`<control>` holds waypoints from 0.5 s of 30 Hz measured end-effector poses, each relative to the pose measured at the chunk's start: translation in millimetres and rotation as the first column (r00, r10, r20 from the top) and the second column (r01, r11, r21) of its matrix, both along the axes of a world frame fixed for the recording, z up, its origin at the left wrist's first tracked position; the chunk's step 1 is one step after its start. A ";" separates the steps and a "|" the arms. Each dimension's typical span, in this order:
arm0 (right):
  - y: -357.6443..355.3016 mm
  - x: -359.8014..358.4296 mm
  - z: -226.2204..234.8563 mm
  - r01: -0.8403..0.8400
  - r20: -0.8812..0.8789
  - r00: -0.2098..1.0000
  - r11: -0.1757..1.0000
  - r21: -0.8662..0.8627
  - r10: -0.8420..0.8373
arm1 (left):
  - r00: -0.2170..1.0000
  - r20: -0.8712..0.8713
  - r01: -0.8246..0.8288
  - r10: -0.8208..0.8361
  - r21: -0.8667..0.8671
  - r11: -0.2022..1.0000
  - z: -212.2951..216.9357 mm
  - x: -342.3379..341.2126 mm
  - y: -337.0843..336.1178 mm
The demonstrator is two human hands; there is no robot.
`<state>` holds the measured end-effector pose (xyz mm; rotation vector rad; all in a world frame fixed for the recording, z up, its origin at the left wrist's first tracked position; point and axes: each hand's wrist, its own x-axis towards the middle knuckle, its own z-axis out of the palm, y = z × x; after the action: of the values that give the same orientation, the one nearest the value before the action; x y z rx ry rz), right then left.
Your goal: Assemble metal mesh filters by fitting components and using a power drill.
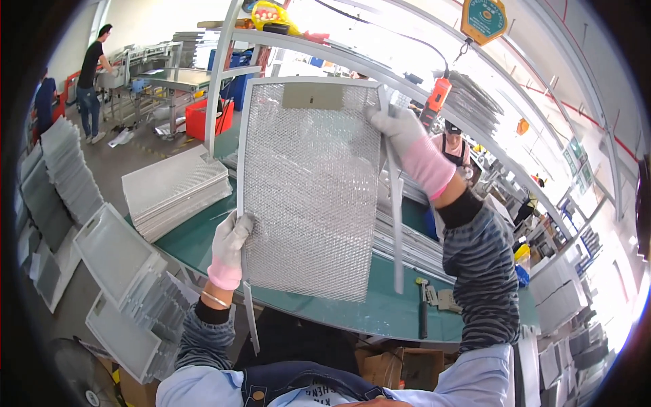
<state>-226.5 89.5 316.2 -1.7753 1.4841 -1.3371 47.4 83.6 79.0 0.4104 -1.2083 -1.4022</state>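
the green tabletop (380,308) ran in a curve below the hands, and it carried a flat pile of grey panels (178,191) at its left end and a row of long metal strips (413,244) at its right, both near enough to be taken one at a time. off the tabletop's left edge, framed filters (112,254) leaned in loose stacks toward the floor. the mesh filter panel (308,190) was held up on end above the tabletop, face toward the wearer, likely so light from behind showed through the weave. a plain grey-beige rectangular label (313,96) sat at the middle of its top edge. the right hand (401,132), in a white glove with a pink cuff, had its fingers clamped on the upper right corner together with a loose frame strip (395,217) that hung down along that side. the left hand (229,243), gloved alike, had its fingers closed on the lower left edge, steadying it. overhead hung a yellow and teal tag-shaped sign (483,19), an orange power tool (437,98) dangling below it. a red crate (203,117) stood farther back. cardboard boxes (400,366) sat under the tabletop
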 end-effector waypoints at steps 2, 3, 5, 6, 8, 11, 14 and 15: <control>11.1 18.3 -19.8 -0.062 0.182 0.981 0.998 -0.015 0.063 | 0.998 -0.056 0.016 -0.014 0.045 0.999 0.0 -4.5 -5.1; 18.4 27.4 -27.5 -0.136 0.286 0.948 0.990 -0.019 0.136 | 0.998 -0.059 0.010 -0.007 0.052 0.999 -0.6 -5.2 -7.9; 32.7 27.2 -43.2 -0.075 0.146 0.987 0.995 0.069 0.065 | 0.977 -0.208 0.059 -0.039 0.089 0.994 2.3 -7.7 -13.3; 39.2 28.2 -53.6 -0.002 0.001 1.000 0.990 0.142 0.002 | 0.978 -0.208 0.049 -0.028 0.097 0.994 7.7 -5.9 -13.9; 56.1 33.9 -88.7 -0.091 0.124 0.990 0.984 0.154 0.072 | 0.973 -0.231 0.011 0.029 0.170 0.985 23.9 -4.6 -13.5; 78.9 31.8 -119.0 -0.181 0.310 0.944 0.965 0.190 0.116 | 0.962 -0.272 0.020 0.007 0.098 0.995 20.8 -5.3 -24.5; 95.6 38.5 -103.9 -0.239 0.487 0.871 0.926 0.291 0.071 | 0.920 -0.388 0.000 0.055 0.141 0.990 14.3 -20.5 -25.3; 94.5 33.5 -90.8 -0.179 0.271 0.958 0.929 0.325 0.090 | 0.926 -0.371 -0.009 0.067 0.154 0.988 6.6 -27.7 -22.2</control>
<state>-193.0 184.0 225.4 -1.3998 1.3339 -1.1031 19.7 61.4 85.5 0.2505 -0.7815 -1.4638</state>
